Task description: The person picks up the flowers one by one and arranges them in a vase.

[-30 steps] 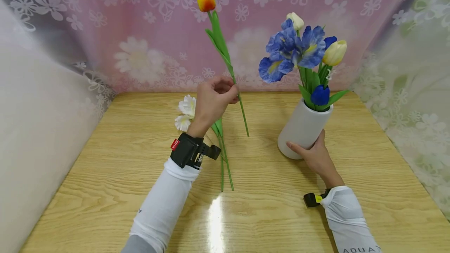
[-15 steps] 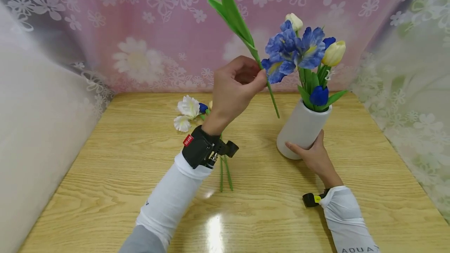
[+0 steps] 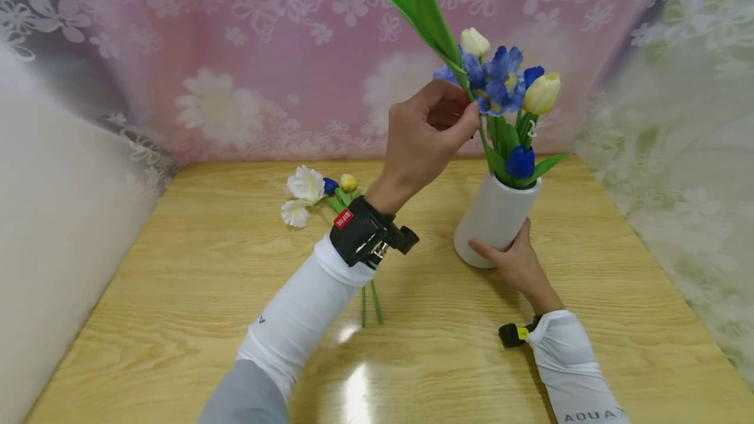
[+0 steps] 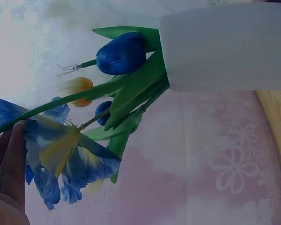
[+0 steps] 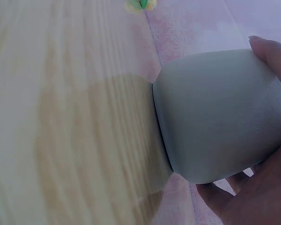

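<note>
Several loose flowers [image 3: 306,184] lie on the worktop [image 3: 194,280] at left; next, the left hand [image 3: 427,136] pinches a tulip [image 3: 434,18] by its stem, above and left of the vase [image 3: 497,214], where a slow feed past the blue iris [image 3: 505,80] should serve best, the right hand [image 3: 521,270] bracing the vase with a low, curled grip. The loose stems run partly behind the left forearm [image 3: 306,319], the tulip's bloom is mostly cut off above, and its lower tip is lost near the rim, so whether it is inside cannot be told.
</note>
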Motion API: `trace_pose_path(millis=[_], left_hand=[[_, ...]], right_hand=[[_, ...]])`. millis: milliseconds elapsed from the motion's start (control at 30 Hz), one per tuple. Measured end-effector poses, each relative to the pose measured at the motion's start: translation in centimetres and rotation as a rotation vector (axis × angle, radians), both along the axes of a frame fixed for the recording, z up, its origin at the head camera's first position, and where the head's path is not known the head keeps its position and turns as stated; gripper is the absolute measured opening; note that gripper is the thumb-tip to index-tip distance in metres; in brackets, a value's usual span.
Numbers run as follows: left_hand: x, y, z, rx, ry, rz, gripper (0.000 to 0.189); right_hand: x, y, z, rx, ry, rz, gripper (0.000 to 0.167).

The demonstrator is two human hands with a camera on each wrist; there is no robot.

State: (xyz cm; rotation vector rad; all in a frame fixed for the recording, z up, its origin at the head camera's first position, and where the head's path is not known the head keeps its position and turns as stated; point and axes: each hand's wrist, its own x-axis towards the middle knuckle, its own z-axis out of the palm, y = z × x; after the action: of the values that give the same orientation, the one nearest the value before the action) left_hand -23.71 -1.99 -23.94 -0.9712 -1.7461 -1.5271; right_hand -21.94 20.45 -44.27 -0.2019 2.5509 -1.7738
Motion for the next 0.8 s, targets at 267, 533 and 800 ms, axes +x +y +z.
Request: trace_pose_path(millis=[267,533,800], left_hand=[[-0.4,0.5,-0.2,0.042,-0.003,0.022,0.008],[-0.5,0.7,-0.1,0.058,-0.039,0.085,0.009],[-0.6,1.1,-1.4,-0.042,-0.14,0.109,0.01]], right_hand=[[0.0,-0.2,0.2,0.041,-0.013,0.001,0.102],[0.0,-0.2,0.5,0.03,0.005,0.001,0.098],[0.2,-0.2,0.4,0.033,-0.03,-0.006,0.099]])
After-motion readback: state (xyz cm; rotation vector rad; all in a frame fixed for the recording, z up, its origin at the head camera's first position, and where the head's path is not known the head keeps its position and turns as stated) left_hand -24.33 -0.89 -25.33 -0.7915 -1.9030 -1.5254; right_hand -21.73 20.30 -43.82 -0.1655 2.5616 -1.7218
